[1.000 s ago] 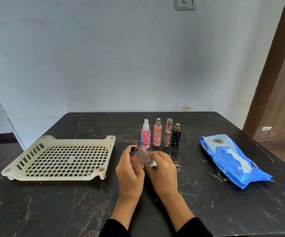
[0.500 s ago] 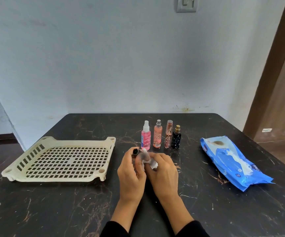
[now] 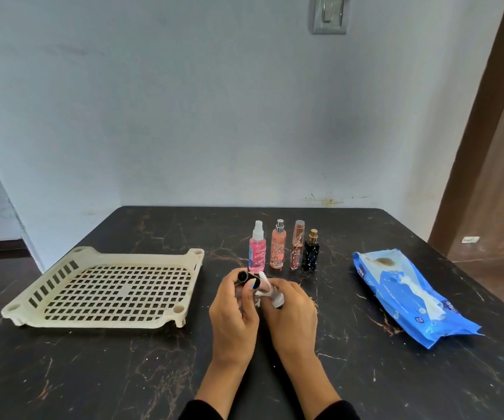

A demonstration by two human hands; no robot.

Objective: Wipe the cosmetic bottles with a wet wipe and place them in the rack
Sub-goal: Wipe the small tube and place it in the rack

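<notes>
My left hand [image 3: 233, 310] grips a small dark-capped bottle [image 3: 244, 277] held sideways above the black marble table [image 3: 123, 374]. My right hand [image 3: 291, 310] holds a white wet wipe [image 3: 267, 291] pressed against that bottle; most of the bottle is hidden by my fingers. Behind my hands several bottles stand upright in a row: a pink spray bottle [image 3: 257, 251], a peach bottle [image 3: 278, 250], a slim rose-gold bottle [image 3: 297, 247] and a short black bottle [image 3: 311, 253]. The cream plastic rack [image 3: 47, 286] lies to the left with nothing in it.
A blue wet-wipe pack [image 3: 411, 295] lies on the table's right side with a wipe sticking out of its opening. The table's far edge meets a pale wall. A brown door frame [image 3: 480, 131] stands at the right.
The wipe has shifted along the bottle between my hands, and the bottle's dark cap now shows more clearly at the left. My hands stay in the same spot.
</notes>
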